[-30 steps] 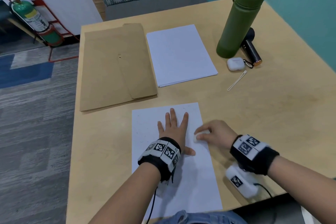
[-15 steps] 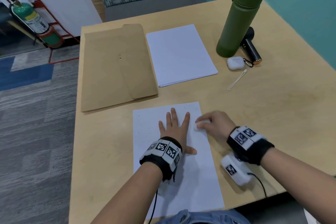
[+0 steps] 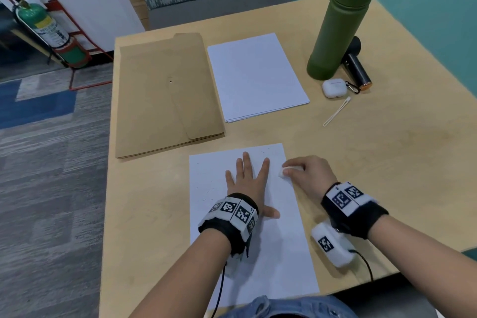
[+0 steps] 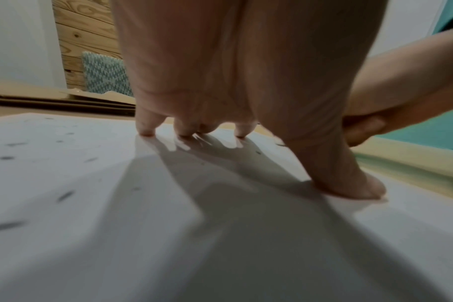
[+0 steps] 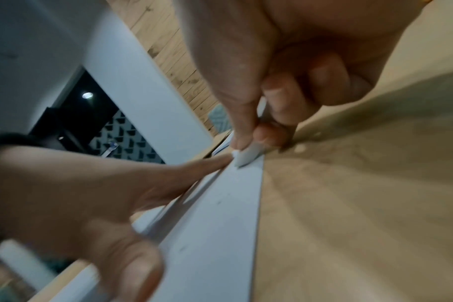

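A white sheet of paper (image 3: 278, 248) lies on the wooden table (image 3: 387, 162) near its front edge, with small dark specks (image 4: 65, 195) scattered over it. My left hand (image 3: 247, 178) presses flat on the sheet with fingers spread (image 4: 146, 126). At the sheet's right edge my right hand (image 3: 304, 173) pinches a small white eraser (image 3: 284, 171), whose tip (image 5: 246, 157) rests on the paper beside my left index finger.
A brown envelope (image 3: 160, 95) and a stack of white paper (image 3: 255, 75) lie farther back. At the back right stand a green bottle (image 3: 338, 26), a dark cylinder (image 3: 357, 67), a white earbud case (image 3: 333, 88) and a thin white loop (image 3: 335, 112).
My right hand with the eraser has slid a little up the sheet's right edge. The left hand has stayed pressed on the paper.
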The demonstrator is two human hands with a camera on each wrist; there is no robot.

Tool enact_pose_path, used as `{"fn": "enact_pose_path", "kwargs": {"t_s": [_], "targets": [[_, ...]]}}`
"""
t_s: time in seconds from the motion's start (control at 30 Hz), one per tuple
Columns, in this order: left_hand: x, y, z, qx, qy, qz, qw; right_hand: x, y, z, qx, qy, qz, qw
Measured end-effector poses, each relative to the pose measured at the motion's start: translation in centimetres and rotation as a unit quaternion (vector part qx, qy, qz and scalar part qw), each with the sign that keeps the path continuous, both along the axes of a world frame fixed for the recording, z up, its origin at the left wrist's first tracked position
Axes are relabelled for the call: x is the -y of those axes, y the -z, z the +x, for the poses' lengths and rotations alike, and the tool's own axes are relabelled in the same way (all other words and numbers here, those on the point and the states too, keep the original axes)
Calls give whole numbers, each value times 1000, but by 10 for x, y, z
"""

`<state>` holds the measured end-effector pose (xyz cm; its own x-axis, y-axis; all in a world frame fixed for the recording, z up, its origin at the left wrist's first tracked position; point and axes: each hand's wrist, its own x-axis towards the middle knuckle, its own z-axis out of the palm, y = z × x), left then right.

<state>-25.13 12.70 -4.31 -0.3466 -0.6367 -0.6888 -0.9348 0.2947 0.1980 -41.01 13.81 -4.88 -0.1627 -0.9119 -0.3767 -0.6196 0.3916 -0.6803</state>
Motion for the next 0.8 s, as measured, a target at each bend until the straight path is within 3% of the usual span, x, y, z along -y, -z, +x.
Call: {"fn": "enact_pose_path", "kwargs": {"t_s": [0.17, 0.33, 0.5, 0.7, 0.8], "targets": [[1, 1, 0, 0, -2, -3, 1000, -31, -2, -3, 16, -93, 78, 993], [0, 1, -1, 4, 4, -9, 1000, 5, -8, -15, -6, -27, 32, 999], [1, 4, -1, -10, -17, -7, 1000, -15, -3, -5, -2, -111, 75, 991], [-3, 12, -10, -24, -74, -32, 996, -8, -1, -5, 6, -17, 29, 999], [-2, 13, -11, -7, -64, -23, 998, -20, -4, -4, 6, -108, 81, 991]]}}
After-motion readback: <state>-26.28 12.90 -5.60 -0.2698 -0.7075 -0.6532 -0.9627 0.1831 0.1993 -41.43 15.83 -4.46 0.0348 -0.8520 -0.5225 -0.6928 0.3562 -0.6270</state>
